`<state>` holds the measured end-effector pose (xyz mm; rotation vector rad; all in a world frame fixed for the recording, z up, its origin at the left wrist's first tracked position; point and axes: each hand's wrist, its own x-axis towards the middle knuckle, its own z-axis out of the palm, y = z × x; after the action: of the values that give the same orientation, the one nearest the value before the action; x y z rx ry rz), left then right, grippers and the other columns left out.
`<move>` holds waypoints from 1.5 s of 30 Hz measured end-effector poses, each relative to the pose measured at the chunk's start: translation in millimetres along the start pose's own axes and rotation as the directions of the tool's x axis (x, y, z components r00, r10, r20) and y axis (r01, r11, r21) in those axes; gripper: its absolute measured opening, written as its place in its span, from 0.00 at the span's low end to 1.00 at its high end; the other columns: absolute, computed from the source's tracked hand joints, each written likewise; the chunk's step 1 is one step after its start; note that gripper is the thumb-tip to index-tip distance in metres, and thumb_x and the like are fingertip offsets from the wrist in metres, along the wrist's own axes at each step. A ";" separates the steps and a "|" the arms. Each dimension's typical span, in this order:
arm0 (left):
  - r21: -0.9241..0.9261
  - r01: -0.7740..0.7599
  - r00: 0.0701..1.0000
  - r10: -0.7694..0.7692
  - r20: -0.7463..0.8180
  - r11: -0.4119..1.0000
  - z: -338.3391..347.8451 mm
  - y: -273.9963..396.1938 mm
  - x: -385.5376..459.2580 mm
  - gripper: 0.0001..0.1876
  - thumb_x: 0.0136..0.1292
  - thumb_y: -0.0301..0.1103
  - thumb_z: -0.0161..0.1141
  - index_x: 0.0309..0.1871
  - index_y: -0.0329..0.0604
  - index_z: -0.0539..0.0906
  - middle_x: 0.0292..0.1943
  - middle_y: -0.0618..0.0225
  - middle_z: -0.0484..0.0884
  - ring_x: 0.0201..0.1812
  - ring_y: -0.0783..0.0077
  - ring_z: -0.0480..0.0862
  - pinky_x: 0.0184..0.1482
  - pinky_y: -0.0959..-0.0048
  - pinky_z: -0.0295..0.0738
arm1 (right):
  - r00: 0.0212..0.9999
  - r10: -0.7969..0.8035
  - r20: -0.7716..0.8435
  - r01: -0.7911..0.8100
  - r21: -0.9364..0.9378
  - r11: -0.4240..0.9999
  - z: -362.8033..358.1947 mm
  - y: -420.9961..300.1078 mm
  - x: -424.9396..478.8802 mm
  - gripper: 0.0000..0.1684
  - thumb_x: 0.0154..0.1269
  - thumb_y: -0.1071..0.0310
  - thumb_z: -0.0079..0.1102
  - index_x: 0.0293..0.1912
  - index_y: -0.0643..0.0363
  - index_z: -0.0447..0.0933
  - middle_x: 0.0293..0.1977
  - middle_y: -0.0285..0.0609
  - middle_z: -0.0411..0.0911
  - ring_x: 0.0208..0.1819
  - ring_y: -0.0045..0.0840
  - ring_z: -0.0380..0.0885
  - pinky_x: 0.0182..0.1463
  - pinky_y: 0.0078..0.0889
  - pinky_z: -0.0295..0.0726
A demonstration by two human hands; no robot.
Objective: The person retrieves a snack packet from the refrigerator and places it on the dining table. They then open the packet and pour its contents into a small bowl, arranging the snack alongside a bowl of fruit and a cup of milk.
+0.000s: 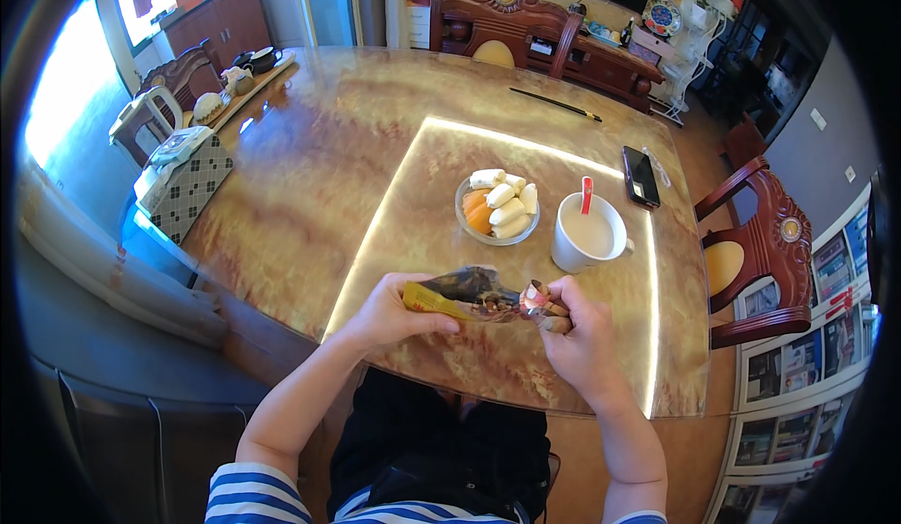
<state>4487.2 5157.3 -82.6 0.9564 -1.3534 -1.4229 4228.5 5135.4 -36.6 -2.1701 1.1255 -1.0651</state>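
My left hand grips the left end of a dark and yellow plastic food packet, held sideways above the near part of the marbled table. Small brown pieces show through the packet near its right end. At that end my right hand is closed on a few brown pieces and a red-and-white scrap of wrapper; what the pieces are I cannot tell. Beyond my hands stands a glass bowl with pale banana-like pieces and orange fruit slices. A white mug of milky drink holds a red-handled spoon.
A black phone lies to the right, beside a crumpled clear wrapper. Chopsticks lie farther back. Along the left edge are a checkered box and a long tray with pots. Carved wooden chairs surround the table.
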 end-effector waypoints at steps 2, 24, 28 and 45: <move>-0.160 0.022 0.999 -0.026 -0.024 0.987 -10.2 -6.1 -2.2 0.17 0.58 0.19 0.71 0.52 0.33 0.84 0.45 0.66 0.89 0.44 0.75 0.87 0.49 0.75 0.81 | 0.999 -0.005 -0.042 0.008 0.059 0.998 0.5 -3.3 0.2 0.12 0.56 0.77 0.67 0.39 0.58 0.75 0.30 0.46 0.84 0.31 0.38 0.85 0.32 0.31 0.80; -0.816 -0.002 0.878 -0.390 -0.278 0.577 42.7 -2.6 19.4 0.24 0.70 0.61 0.55 0.52 0.51 0.76 0.32 0.68 0.79 0.24 0.73 0.75 0.25 0.73 0.74 | 0.891 -0.421 0.167 0.453 -0.306 0.837 32.8 -47.1 -18.2 0.40 0.50 0.65 0.73 0.64 0.59 0.71 0.35 0.36 0.82 0.28 0.26 0.83 0.26 0.27 0.76; -0.867 -0.002 0.917 -0.345 -0.199 0.497 26.8 -19.3 17.8 0.21 0.74 0.56 0.52 0.50 0.47 0.78 0.38 0.68 0.81 0.32 0.75 0.78 0.32 0.74 0.77 | 0.826 -0.528 0.196 0.563 -0.327 0.759 34.1 -45.7 -18.1 0.31 0.56 0.61 0.69 0.60 0.56 0.76 0.39 0.35 0.79 0.27 0.20 0.81 0.25 0.22 0.74; -0.888 0.038 0.905 -0.393 -0.164 0.458 37.6 -0.6 10.6 0.23 0.75 0.57 0.49 0.48 0.47 0.80 0.34 0.62 0.84 0.31 0.68 0.84 0.30 0.69 0.81 | 0.863 -0.505 0.022 0.497 -0.227 0.838 48.1 -51.1 -8.5 0.22 0.56 0.62 0.73 0.51 0.54 0.80 0.44 0.37 0.77 0.26 0.23 0.80 0.25 0.25 0.75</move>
<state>4448.3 5157.5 -79.1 0.6143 -0.0845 -1.7394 4288.0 5173.2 -33.2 -2.7328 0.7258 -1.2429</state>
